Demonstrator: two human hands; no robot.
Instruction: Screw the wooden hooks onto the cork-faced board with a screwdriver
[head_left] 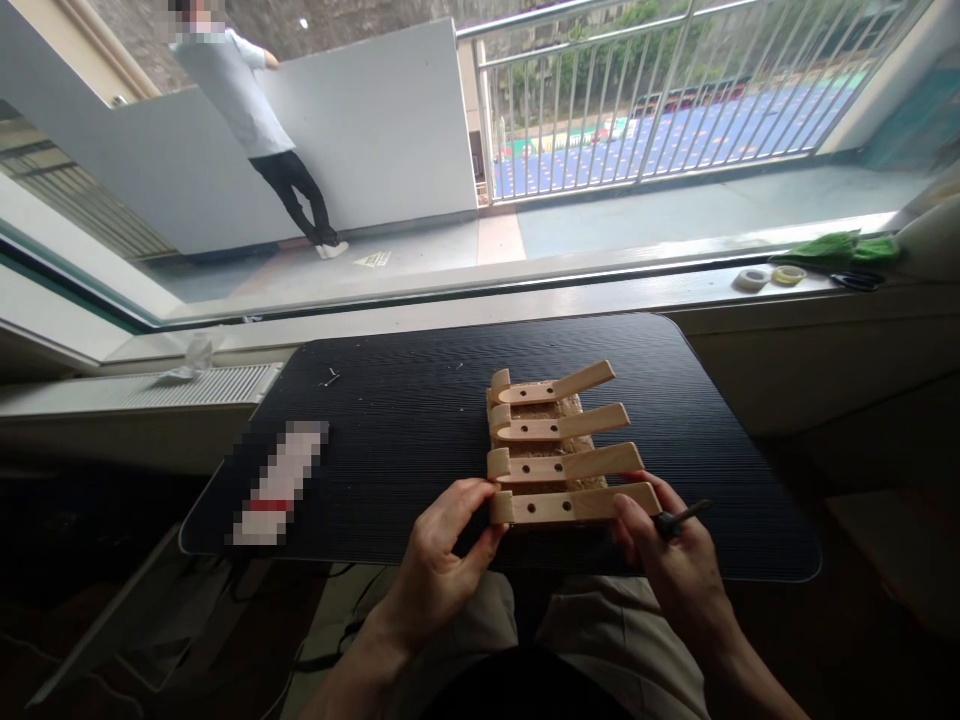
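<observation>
A wooden rack (559, 445) with several long hook pegs lies on a black ribbed mat (420, 420). My left hand (442, 565) pinches the left end of the nearest peg with thumb and fingers. My right hand (675, 560) presses its fingers on the right end of that same peg. It also holds a dark-handled screwdriver (679, 518) that points right. Small screw holes show along the nearest peg.
A blurred red-and-white packet (277, 485) lies at the mat's left. Small screws (330, 378) rest near its far edge. Tape rolls (769, 276) and green cloth (832, 248) sit on the sill at right. Outside the window a person (247, 110) leans on a wall.
</observation>
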